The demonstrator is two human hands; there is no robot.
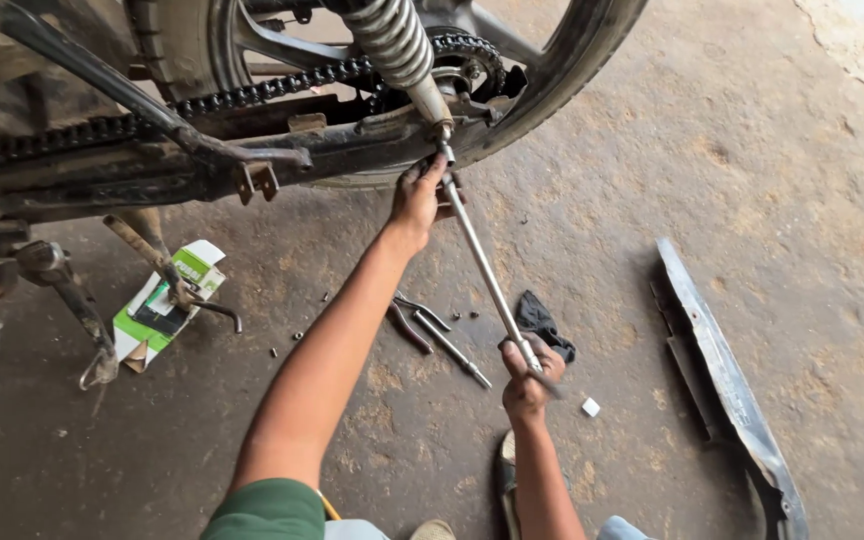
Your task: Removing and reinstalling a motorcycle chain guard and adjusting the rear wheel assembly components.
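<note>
Steel long-handled socket wrench (pixel 482 265) ran diagonally from rear axle nut (pixel 445 130) of motorcycle down to lower hand. Head view: left hand (pixel 419 198) clenched round wrench's upper end, just below shock absorber (pixel 392 45) and drive chain (pixel 252 95). Right hand (pixel 527 375) gripped wrench's handle end, fingers closed. On concrete floor (pixel 652 200): loose tools (pixel 432 335) between forearms, black rag (pixel 542 322) beside right hand, green-white carton (pixel 167 300) toward left edge, chain cover (pixel 727 385) toward right edge.

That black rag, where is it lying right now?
In the head view the black rag lies on the concrete floor right of centre, just above the right hand that grips the long wrench.
</note>
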